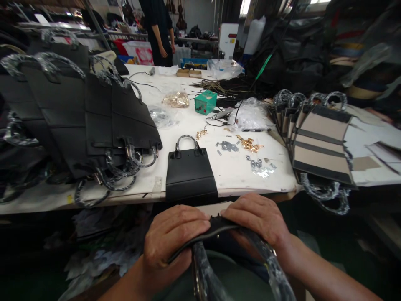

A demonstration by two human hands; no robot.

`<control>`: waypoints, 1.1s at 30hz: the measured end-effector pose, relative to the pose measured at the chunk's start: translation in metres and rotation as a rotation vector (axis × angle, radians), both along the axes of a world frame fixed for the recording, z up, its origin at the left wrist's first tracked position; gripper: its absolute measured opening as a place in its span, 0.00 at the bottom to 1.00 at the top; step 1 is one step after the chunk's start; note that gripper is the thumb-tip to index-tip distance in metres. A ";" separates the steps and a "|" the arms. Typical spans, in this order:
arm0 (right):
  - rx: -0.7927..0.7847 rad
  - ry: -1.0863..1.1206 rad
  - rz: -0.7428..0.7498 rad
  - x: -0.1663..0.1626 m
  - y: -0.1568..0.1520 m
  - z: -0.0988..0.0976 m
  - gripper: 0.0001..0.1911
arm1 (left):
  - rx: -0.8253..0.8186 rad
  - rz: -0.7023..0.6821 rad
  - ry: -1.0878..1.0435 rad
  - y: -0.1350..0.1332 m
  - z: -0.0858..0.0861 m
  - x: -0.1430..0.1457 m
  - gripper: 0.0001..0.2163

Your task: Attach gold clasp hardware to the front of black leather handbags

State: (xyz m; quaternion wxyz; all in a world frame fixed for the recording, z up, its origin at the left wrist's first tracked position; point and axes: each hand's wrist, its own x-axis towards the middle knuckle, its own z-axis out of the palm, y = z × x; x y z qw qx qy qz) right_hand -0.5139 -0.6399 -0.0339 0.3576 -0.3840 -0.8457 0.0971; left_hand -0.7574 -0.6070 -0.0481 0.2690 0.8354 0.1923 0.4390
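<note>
At bottom centre, the left hand (175,236) and right hand (258,217) are curled closed over the black panel (216,225), gripping its edge either side of the middle, probably to steady it. Its wrapped handle (207,271) points toward the frame's bottom. Gold fittings (249,144) lie loose right of centre on the bench (232,175), presumably for easy reach.

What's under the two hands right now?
A black piece runs under the left hand and right hand; a short middle stretch shows between them. The stretches directly beneath both hands are covered, so I can't tell what is there.
</note>
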 end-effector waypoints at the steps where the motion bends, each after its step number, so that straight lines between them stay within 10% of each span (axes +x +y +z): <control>1: -0.023 -0.026 0.008 0.001 0.001 0.004 0.15 | 0.015 -0.002 0.013 0.000 0.000 -0.001 0.17; 9: -0.077 -0.193 0.116 0.005 0.009 0.035 0.14 | 0.082 0.031 0.055 -0.003 0.014 0.000 0.19; 21: -0.074 -0.003 0.095 0.005 0.006 0.018 0.19 | -0.051 0.014 0.001 0.004 0.027 0.014 0.16; 29: -0.648 0.397 -0.094 0.008 0.046 -0.006 0.03 | -0.591 0.322 0.131 0.042 -0.015 0.014 0.14; 33: -0.856 0.523 -0.193 0.003 0.077 -0.019 0.09 | -0.578 0.580 0.110 0.064 -0.044 0.018 0.21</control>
